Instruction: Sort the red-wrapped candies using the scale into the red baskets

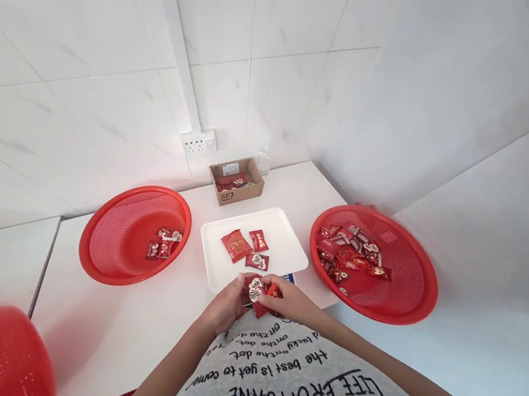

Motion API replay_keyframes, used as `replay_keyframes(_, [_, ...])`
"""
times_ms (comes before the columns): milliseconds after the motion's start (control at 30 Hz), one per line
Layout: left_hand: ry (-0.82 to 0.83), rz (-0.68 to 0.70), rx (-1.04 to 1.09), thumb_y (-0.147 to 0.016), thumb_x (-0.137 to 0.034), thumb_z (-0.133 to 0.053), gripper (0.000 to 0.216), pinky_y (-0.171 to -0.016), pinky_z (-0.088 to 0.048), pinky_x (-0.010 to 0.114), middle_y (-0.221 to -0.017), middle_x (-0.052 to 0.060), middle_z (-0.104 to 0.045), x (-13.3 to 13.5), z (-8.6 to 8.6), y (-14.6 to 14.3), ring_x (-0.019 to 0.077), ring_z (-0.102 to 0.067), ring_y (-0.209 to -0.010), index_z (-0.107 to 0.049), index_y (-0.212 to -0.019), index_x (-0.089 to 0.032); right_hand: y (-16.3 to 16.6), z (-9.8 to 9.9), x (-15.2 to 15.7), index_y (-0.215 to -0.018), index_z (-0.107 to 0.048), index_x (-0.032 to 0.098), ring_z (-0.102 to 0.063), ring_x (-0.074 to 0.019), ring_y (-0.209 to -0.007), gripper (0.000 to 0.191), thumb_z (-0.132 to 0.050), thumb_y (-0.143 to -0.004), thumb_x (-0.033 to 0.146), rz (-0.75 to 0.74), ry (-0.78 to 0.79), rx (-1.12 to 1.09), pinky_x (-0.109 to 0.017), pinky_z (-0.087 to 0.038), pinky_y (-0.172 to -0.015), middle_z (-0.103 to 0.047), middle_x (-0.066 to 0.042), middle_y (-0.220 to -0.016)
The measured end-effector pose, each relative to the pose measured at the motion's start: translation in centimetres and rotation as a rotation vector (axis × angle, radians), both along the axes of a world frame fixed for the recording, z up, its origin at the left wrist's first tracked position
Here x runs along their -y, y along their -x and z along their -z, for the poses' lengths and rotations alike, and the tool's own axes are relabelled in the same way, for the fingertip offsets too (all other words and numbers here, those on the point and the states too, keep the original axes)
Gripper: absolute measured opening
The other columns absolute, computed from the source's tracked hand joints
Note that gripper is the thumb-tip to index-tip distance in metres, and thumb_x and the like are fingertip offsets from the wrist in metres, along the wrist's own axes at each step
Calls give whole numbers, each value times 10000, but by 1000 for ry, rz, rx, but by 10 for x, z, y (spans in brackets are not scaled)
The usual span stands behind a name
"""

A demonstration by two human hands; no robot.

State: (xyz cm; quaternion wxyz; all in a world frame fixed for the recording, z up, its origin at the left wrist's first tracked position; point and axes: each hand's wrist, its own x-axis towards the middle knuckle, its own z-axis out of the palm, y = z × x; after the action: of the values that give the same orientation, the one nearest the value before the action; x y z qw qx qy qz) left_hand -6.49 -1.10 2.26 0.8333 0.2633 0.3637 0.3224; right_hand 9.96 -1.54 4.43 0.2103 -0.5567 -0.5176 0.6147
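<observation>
Close to my body, at the near edge of the white tray [216,270], both hands are closed around small red candy packets [256,290]. My left hand [224,306] grips them from the left side. My right hand [286,299] pinches them from the right, and an orange-red packet shows by its fingers. How many packets are in the hands is hidden. On the tray lie a larger red packet [237,246], a small red packet [259,240] and a red packet with a white label [258,262].
A red basket [114,240] at the left holds several packets. Another red basket [408,268] at the right holds many more and overhangs the table edge. Behind the tray stands a cardboard box [242,193] with packets. Red baskets [10,375] stand at the near left.
</observation>
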Motion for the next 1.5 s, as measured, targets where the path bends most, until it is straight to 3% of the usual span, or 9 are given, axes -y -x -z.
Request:
replay_keyframes(133, [-23,-37,-132,-725,-345,-653,280,-705,-465,254,-849,24,-612,1,0,-2,128,-574,-746,-583,-936,-176,2,-3,2,-1082,-549,207,-554,-160,-887,422,-607,-673,298,-50,-98,33,-296,-414,-802,-612,-24,-1002])
replay_keyframes(267, [44,-194,-96,-713,-296,-666,224,-613,-479,230,-777,10,-608,-2,0,2,107,-571,-650,-573,-871,-167,3,-2,0,-1157,-494,216,-529,-116,-569,467,-558,-715,350,-38,40,32,-256,-422,-552,-588,25,-731])
replay_keyframes(333, [89,-264,-71,-717,-241,-661,192,-594,-489,225,-767,7,-609,-3,2,8,98,-572,-622,-574,-870,-165,0,3,-5,-1143,-496,209,-525,-119,-548,430,-521,-741,360,-24,33,62,-256,-419,-531,-583,21,-723])
replay_keyframes(467, [190,-415,-54,-758,-123,-592,331,-609,-516,231,-863,22,-624,-1,5,26,89,-593,-630,-537,-1074,-206,-11,22,-22,-1096,-555,213,-568,-183,-884,359,-497,-755,311,-37,-272,383,-312,-428,-790,-593,-47,-1043])
replay_keyframes(567, [207,-478,-69,-792,-106,-549,479,-651,-530,245,-973,32,-618,1,7,38,91,-613,-682,-433,-1226,-271,-14,36,-35,-1185,-518,245,-536,-207,-1019,422,-461,-768,279,-165,-369,606,-321,-402,-862,-491,-39,-1251])
replay_keyframes(800, [222,-491,-92,-803,-120,-541,441,-600,-528,239,-904,32,-618,1,7,42,81,-595,-612,-421,-1212,-231,3,56,-46,-1280,-423,296,-495,-204,-1115,533,-477,-749,272,-353,-411,693,-312,-418,-865,-339,18,-1406])
replay_keyframes(1033, [206,-444,-13,-763,-130,-577,197,-630,-528,250,-878,52,-641,2,1,42,128,-625,-689,-557,-957,-153,-4,56,-48,-1096,-578,304,-530,-180,-1075,335,-473,-777,295,-313,-435,633,-302,-406,-890,-467,37,-1311])
replay_keyframes(1300, [247,-423,-10,-754,-168,-599,124,-608,-526,240,-792,20,-648,3,-3,44,117,-624,-631,-573,-876,-173,-7,48,-91,-1305,-407,270,-408,-202,-1225,537,-473,-773,303,-339,-418,756,-320,-390,-928,-280,13,-1449])
replay_keyframes(1500, [272,-465,3,-751,-170,-598,133,-553,-517,228,-740,8,-629,5,2,48,106,-607,-577,-559,-879,-176,-9,53,-84,-1311,-393,261,-479,-216,-1153,534,-450,-783,318,-341,-389,855,-324,-436,-845,-265,-2,-1453])
